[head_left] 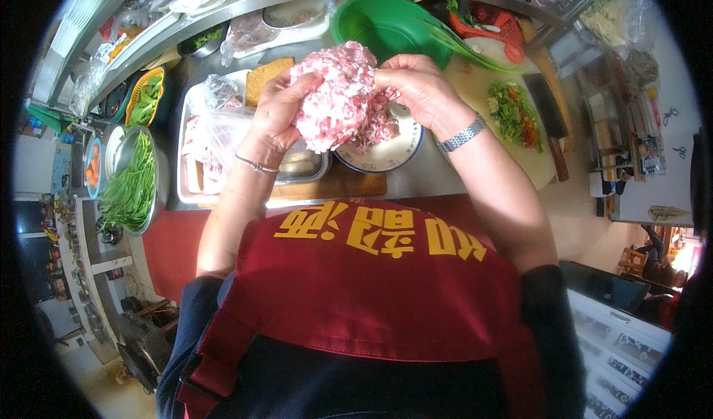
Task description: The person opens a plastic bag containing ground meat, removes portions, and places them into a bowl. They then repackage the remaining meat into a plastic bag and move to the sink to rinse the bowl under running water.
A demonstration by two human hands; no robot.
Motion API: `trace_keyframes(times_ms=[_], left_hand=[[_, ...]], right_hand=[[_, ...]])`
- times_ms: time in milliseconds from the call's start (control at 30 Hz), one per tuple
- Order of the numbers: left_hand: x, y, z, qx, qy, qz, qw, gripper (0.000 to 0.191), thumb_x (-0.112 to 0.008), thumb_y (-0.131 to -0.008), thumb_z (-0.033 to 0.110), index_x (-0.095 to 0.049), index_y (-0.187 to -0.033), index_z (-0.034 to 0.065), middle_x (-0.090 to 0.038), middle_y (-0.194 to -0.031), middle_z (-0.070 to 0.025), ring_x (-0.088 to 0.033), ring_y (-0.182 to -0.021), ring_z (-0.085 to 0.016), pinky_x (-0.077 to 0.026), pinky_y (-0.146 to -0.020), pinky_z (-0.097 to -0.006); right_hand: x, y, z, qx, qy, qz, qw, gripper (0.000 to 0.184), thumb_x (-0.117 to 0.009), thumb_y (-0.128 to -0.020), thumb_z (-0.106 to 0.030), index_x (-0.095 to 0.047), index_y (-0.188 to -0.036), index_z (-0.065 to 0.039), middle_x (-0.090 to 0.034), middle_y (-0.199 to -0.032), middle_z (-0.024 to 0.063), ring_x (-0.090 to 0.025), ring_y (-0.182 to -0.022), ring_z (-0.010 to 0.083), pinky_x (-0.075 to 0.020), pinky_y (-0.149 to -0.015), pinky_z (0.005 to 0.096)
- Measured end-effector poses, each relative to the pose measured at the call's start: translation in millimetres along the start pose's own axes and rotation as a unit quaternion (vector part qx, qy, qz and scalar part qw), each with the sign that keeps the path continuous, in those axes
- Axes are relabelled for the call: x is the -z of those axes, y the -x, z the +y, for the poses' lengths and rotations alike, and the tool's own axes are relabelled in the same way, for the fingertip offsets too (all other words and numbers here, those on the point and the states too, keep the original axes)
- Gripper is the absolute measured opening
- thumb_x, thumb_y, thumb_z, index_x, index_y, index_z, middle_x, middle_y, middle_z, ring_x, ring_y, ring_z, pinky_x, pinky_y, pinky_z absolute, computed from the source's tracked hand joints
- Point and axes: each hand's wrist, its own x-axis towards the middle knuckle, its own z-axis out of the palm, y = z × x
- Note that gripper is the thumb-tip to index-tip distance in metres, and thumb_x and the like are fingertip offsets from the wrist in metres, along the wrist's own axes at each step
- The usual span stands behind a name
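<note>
A big lump of minced raw meat (334, 96) is raised over the worktop, gripped from the left by my left hand (281, 107), its thumb pressed on the front. My right hand (418, 87) pinches the lump's right edge, where bits of mince sit at the fingers. Beneath and to the right, a white bowl with a blue rim (398, 160) holds a smaller heap of mince (379, 129). Left of the bowl, partly behind my left wrist, is a white tray (181, 179) with plastic-wrapped meat. Whether the lump touches the smaller heap cannot be told.
A green plastic basin (356, 20) stands behind, with spring onions (473, 48) across its right side. On the right a cutting board (473, 96) bears chopped vegetables (515, 115) beside a cleaver (548, 107). A steel bowl (161, 179) of green stalks is at left.
</note>
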Motion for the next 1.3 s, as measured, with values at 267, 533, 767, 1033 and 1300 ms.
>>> trace_keyframes(times_ms=[267,533,767,1033,1300], left_hand=[[15.9,-8.7,-5.9,0.063,0.131,-0.032,0.989,0.035,-0.065,-0.090,0.007,-0.054,-0.120,-0.0075,-0.065,-0.112,-0.0199,-0.068,-0.098,-0.028,-0.058,-0.086,-0.0408],[36.8,-11.3,-17.8,0.135,0.323,-0.143,0.926,0.041,-0.057,-0.097,0.023,-0.052,-0.131,0.0007,-0.059,-0.129,-0.0164,-0.058,-0.118,-0.029,-0.047,-0.103,-0.0479],[51.3,-13.1,2.8,0.080,0.322,-0.050,0.942,0.046,-0.048,-0.101,0.032,-0.048,-0.137,0.0046,-0.054,-0.135,-0.0162,-0.053,-0.123,-0.030,-0.042,-0.107,-0.0463],[55.6,-2.0,3.4,0.068,0.335,-0.090,0.935,0.041,-0.060,-0.096,0.026,-0.055,-0.129,0.0026,-0.061,-0.127,-0.0157,-0.059,-0.117,-0.029,-0.046,-0.103,-0.0470],[53.6,0.1,-1.1,0.055,0.310,-0.065,0.947,0.046,-0.059,-0.097,0.025,-0.047,-0.136,0.0047,-0.056,-0.133,-0.0160,-0.056,-0.120,-0.030,-0.047,-0.102,-0.0477]], right_hand=[[1.3,0.8,5.2,-0.027,-0.043,0.032,0.998,0.013,-0.071,-0.074,0.003,-0.061,-0.080,-0.002,-0.064,-0.076,0.0087,-0.062,-0.065,0.0173,-0.0503,-0.061,0.0282],[33.9,-1.9,20.9,-0.072,-0.196,-0.121,0.970,0.009,-0.059,-0.082,0.004,-0.060,-0.089,-0.002,-0.061,-0.080,0.0096,-0.061,-0.073,0.0218,-0.0520,-0.069,0.0314],[46.1,-5.0,44.7,-0.087,-0.049,-0.052,0.994,0.010,-0.059,-0.086,-0.002,-0.067,-0.090,0.002,-0.066,-0.083,0.0104,-0.063,-0.074,0.0199,-0.0526,-0.069,0.0300],[12.2,-11.8,72.2,-0.045,0.148,0.033,0.987,0.015,-0.052,-0.092,-0.005,-0.065,-0.091,0.001,-0.063,-0.072,0.0054,-0.060,-0.060,0.0127,-0.0497,-0.055,0.0241],[-8.2,5.0,2.9,-0.023,0.010,-0.071,0.997,0.025,-0.057,-0.096,-0.023,-0.064,-0.094,0.001,-0.066,-0.083,0.0097,-0.063,-0.072,0.0154,-0.0525,-0.063,0.0273]])
